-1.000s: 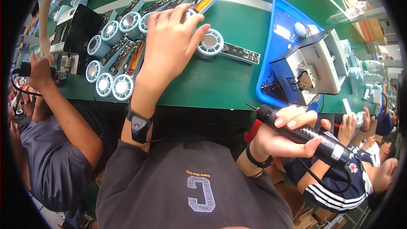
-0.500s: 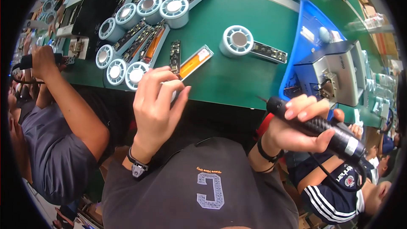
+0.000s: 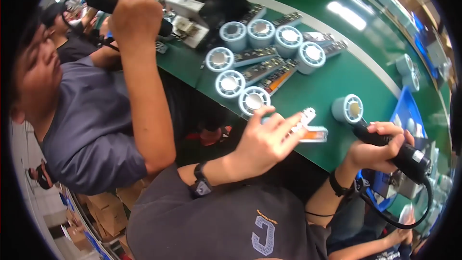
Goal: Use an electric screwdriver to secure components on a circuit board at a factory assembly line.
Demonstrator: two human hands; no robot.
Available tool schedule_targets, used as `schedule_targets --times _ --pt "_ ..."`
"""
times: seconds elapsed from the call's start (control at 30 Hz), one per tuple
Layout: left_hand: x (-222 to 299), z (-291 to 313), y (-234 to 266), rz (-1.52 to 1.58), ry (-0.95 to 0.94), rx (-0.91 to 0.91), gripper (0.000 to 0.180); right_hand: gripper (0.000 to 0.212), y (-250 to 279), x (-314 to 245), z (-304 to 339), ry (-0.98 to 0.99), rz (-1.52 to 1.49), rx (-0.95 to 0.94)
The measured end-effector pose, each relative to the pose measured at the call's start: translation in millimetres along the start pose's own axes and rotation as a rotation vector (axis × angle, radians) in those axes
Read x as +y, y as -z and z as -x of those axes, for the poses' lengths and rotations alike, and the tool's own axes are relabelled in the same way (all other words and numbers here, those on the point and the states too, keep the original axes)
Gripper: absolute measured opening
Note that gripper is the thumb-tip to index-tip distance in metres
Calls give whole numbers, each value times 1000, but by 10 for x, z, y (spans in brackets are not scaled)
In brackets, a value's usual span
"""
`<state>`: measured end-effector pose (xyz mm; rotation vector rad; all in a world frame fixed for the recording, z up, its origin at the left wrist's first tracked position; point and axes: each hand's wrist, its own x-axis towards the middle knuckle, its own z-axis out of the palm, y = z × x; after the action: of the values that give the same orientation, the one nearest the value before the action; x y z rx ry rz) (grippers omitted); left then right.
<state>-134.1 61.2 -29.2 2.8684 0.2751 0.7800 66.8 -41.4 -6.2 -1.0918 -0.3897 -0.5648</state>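
Has brought the black electric screwdriver [image 3: 413, 160] closer in view to one lone fan unit [image 3: 347, 109] at 3 o'clock, gripping it in the right hand [image 3: 378, 153]. Extends the left hand [image 3: 263, 143] from 7 o'clock, palm down, over one circuit board [image 3: 305, 116] and one orange-lined handle shell [image 3: 315, 135] near the table edge; cannot tell whether pinching. Has open green tabletop [image 3: 332, 82] at 2 o'clock, seven clustered fan units [image 3: 261, 32] toward 12.

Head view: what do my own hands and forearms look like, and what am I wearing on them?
Your left hand and right hand are ungloved. The left wrist has a black band with a small, dark, boxy module; the right wrist has a black band. A thin dark cord crosses the right forearm. Your dark grey sleeves are short.
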Motion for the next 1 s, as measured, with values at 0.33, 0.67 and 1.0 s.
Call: schedule_targets --times 0.33,0.67,1.0 --pt "134 -213 -271 230 -257 138 17 34 489 -318 95 23 -23 -92" --pt "280 -360 -575 457 -293 218 20 38 912 -602 489 -137 -90 -79" --pt "223 -558 -426 393 -427 45 28 40 820 -479 434 -154 -69 -136"
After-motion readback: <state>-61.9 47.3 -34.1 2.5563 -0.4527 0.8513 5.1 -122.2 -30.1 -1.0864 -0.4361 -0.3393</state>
